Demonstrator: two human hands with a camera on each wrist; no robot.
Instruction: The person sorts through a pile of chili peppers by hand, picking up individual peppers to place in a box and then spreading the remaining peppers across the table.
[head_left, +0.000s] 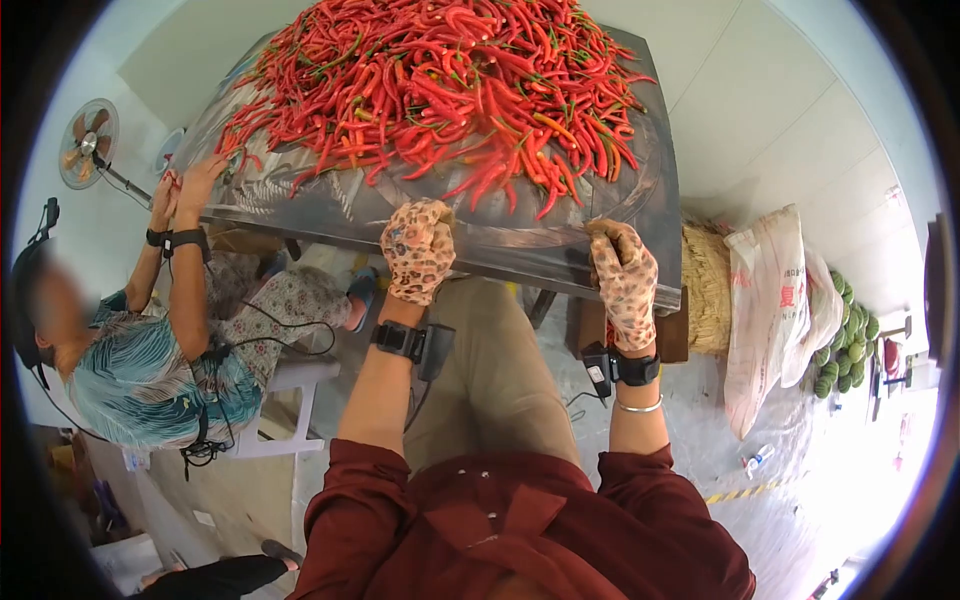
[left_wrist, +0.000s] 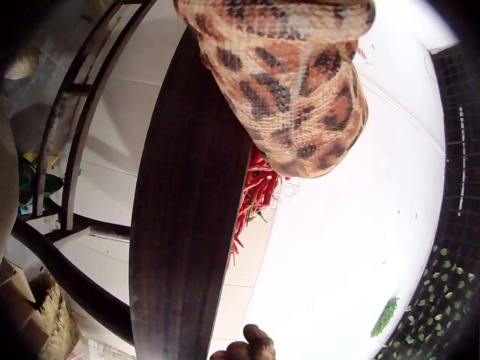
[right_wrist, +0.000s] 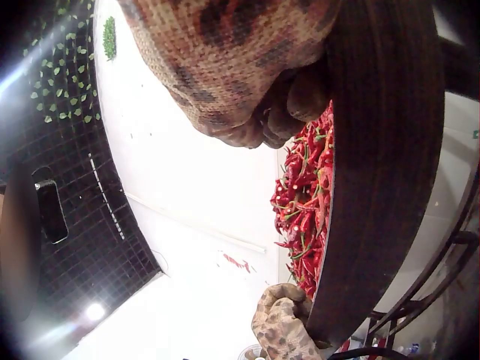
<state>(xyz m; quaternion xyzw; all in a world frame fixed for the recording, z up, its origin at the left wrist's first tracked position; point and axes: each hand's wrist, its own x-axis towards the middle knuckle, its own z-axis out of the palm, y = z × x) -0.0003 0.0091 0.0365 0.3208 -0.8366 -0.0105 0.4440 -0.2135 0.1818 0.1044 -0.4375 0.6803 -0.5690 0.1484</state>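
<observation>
A big heap of red chili peppers [head_left: 430, 90] covers the far part of the dark table [head_left: 370, 215]. At the table's near edge is my left hand [head_left: 418, 250], in a leopard-print glove, its fingers curled in and no chili showing in it. My right hand [head_left: 624, 280], gloved alike with darkened fingertips, is at the same edge farther right. The right wrist view shows its fingers [right_wrist: 296, 105] folded in, beside the table edge [right_wrist: 382, 172], with nothing visible in them. The nearest chilies lie just beyond both hands.
Another person [head_left: 160, 340] sits at the left, hands raised at the table's corner. A fan [head_left: 90, 143] stands behind them. To the right are a straw-coloured bundle [head_left: 706, 290], a white sack [head_left: 765, 310], a cardboard box [head_left: 674, 335] under the table, and green melons [head_left: 850, 345].
</observation>
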